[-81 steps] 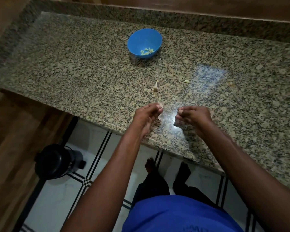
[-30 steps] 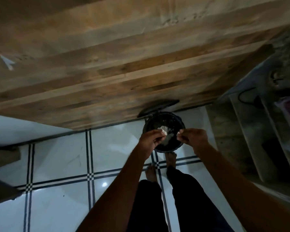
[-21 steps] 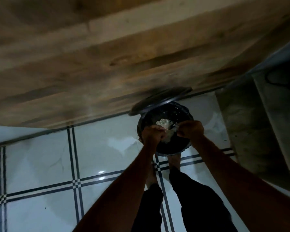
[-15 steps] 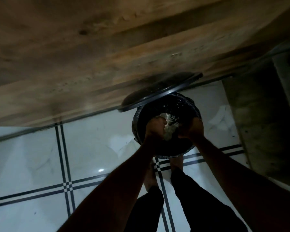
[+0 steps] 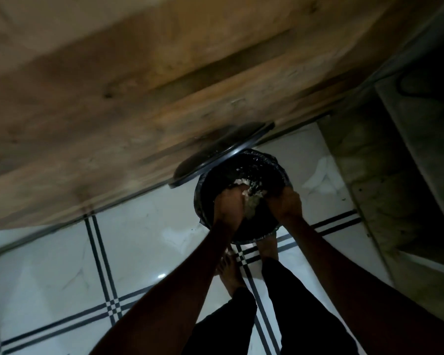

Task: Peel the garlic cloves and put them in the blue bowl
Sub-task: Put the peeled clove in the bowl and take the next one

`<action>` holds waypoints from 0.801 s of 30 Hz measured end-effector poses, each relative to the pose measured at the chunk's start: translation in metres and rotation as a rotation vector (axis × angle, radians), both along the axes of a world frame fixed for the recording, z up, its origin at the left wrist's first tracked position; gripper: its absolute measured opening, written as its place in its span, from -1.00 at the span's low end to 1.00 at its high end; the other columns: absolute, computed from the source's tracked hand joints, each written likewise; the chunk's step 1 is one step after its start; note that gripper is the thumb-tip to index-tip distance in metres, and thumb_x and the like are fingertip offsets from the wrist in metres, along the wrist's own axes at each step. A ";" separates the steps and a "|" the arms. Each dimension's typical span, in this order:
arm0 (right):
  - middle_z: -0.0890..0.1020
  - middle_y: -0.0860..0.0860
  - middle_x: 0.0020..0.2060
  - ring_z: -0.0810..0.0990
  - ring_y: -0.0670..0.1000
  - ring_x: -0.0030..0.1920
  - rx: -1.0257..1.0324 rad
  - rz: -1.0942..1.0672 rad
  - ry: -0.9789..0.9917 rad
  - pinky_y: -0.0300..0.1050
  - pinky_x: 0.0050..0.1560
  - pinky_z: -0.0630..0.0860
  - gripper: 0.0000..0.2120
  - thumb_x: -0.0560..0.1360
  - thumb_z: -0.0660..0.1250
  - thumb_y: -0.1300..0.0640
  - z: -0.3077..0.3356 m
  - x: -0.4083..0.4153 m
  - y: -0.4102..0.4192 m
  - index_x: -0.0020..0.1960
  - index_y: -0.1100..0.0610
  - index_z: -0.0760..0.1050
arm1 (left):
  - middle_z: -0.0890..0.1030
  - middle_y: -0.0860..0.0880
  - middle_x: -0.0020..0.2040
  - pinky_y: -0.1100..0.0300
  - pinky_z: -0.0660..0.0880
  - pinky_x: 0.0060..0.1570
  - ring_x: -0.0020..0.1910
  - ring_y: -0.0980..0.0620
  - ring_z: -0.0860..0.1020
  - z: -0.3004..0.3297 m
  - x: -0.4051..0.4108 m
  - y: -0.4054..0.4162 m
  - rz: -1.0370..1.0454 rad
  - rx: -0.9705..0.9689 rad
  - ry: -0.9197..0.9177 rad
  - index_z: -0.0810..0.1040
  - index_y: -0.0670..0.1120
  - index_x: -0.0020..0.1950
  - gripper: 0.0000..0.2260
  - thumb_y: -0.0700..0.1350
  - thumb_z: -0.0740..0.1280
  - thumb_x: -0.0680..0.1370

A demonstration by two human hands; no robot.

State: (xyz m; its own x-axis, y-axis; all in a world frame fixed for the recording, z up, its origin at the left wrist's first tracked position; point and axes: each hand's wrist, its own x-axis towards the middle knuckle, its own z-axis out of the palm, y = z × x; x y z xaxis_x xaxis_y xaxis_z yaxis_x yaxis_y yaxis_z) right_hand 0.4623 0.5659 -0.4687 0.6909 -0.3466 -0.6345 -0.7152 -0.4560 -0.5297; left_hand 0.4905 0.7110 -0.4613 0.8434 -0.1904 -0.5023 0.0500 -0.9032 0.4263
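Observation:
I am looking down at the floor in dim light. Both hands reach into the mouth of a black bin lined with a black bag. My left hand and my right hand are close together, backs up, with their fingers hidden below them. Between them shows a pale heap of garlic skins. I cannot tell whether the skins lie in the bin or in my fingers. Neither the blue bowl nor the garlic cloves are in view.
The bin's lid stands tipped up behind it against a wooden cabinet front. White floor tiles with dark lines spread to the left. My bare feet stand just before the bin. A stone slab rises on the right.
I have turned from the granite counter down to the bin. Since a second ago both hands have sunk from above the bin's rim into its mouth.

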 end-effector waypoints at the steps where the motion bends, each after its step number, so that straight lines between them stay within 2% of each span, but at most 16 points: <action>1: 0.70 0.26 0.00 0.68 0.29 0.08 0.090 -0.058 -0.001 0.08 0.10 0.61 -0.87 0.59 0.41 0.13 0.024 -0.004 -0.005 -0.03 0.18 0.67 | 0.72 -0.11 0.15 -0.04 0.56 0.25 0.16 -0.16 0.66 0.017 -0.006 -0.002 0.103 -0.075 -0.015 0.68 -0.02 0.27 -0.65 -0.10 0.23 0.56; 2: 0.72 0.22 -0.04 0.69 0.28 0.06 0.187 -0.119 0.007 0.13 0.13 0.63 -0.88 0.57 0.41 0.21 0.043 -0.009 -0.013 -0.12 0.07 0.66 | 0.74 -0.06 0.08 -0.03 0.59 0.20 0.10 -0.10 0.68 0.035 -0.010 -0.006 0.210 -0.174 -0.017 0.72 -0.01 0.19 -0.70 -0.09 0.28 0.55; 3: 0.73 0.20 -0.08 0.70 0.28 0.03 0.270 -0.201 0.016 0.18 0.15 0.63 -0.80 0.54 0.41 0.29 0.073 -0.019 -0.023 -0.17 0.03 0.65 | 0.75 -0.01 0.05 0.00 0.60 0.18 0.07 -0.01 0.69 0.065 -0.017 -0.013 0.285 -0.269 0.005 0.74 0.00 0.14 -0.76 -0.13 0.34 0.55; 5: 0.73 0.18 -0.17 0.71 0.31 -0.02 0.388 -0.373 -0.057 0.21 0.15 0.64 -0.81 0.49 0.41 0.38 0.134 -0.038 -0.045 -0.17 0.12 0.67 | 0.75 0.09 0.04 0.07 0.59 0.20 0.06 0.14 0.67 0.125 -0.027 -0.030 0.341 -0.403 0.026 0.75 0.01 0.10 -0.81 -0.19 0.42 0.56; 8: 0.74 0.18 -0.14 0.72 0.25 -0.05 0.440 -0.492 -0.233 0.06 0.03 0.70 -0.89 0.53 0.38 0.37 0.233 -0.070 -0.075 -0.05 0.25 0.68 | 0.73 0.20 0.02 0.16 0.58 0.20 0.04 0.29 0.64 0.211 -0.045 -0.057 0.292 -0.521 0.014 0.74 0.07 0.11 -0.85 -0.12 0.42 0.60; 10: 0.73 0.21 -0.09 0.72 0.21 -0.04 0.437 -0.518 -0.337 -0.09 -0.06 0.70 -0.90 0.59 0.37 0.31 0.303 -0.097 -0.101 0.04 0.29 0.67 | 0.73 0.20 0.00 0.11 0.61 0.17 0.02 0.26 0.66 0.272 -0.060 -0.082 0.247 -0.626 0.017 0.74 0.08 0.10 -0.86 -0.07 0.42 0.60; 12: 0.73 0.16 -0.07 0.72 0.11 -0.06 0.393 -0.526 -0.424 -0.18 -0.09 0.68 -0.87 0.62 0.36 0.23 0.365 -0.127 -0.123 0.08 0.25 0.66 | 0.74 0.13 -0.03 -0.01 0.64 0.12 -0.01 0.12 0.70 0.324 -0.077 -0.109 0.216 -0.728 0.039 0.73 0.08 0.08 -0.85 -0.02 0.40 0.58; 15: 0.75 0.05 -0.12 0.73 0.01 -0.13 0.300 -0.561 -0.552 -0.17 -0.09 0.66 -0.87 0.63 0.35 0.17 0.443 -0.191 -0.164 0.05 0.15 0.67 | 0.75 0.02 -0.06 -0.07 0.67 0.04 -0.06 0.02 0.72 0.398 -0.120 -0.166 0.091 -0.848 0.053 0.74 -0.02 0.08 -0.86 -0.09 0.39 0.60; 21: 0.74 0.13 -0.18 0.71 0.17 -0.17 0.156 -0.716 -0.736 0.10 -0.07 0.63 -0.88 0.62 0.37 0.20 0.514 -0.347 -0.252 -0.01 0.14 0.69 | 0.75 -0.05 -0.06 0.09 0.66 -0.01 -0.03 -0.02 0.72 0.485 -0.245 -0.293 -0.156 -1.041 0.159 0.72 -0.05 0.07 -0.83 -0.10 0.34 0.58; 24: 0.74 0.12 -0.19 0.70 0.05 -0.17 0.087 -0.811 -0.768 -0.02 -0.11 0.60 -0.87 0.62 0.36 0.24 0.526 -0.440 -0.306 -0.03 0.17 0.69 | 0.75 -0.07 -0.07 0.11 0.64 -0.01 -0.05 -0.02 0.71 0.499 -0.327 -0.363 -0.223 -1.084 0.253 0.71 -0.18 0.11 -0.79 -0.14 0.33 0.58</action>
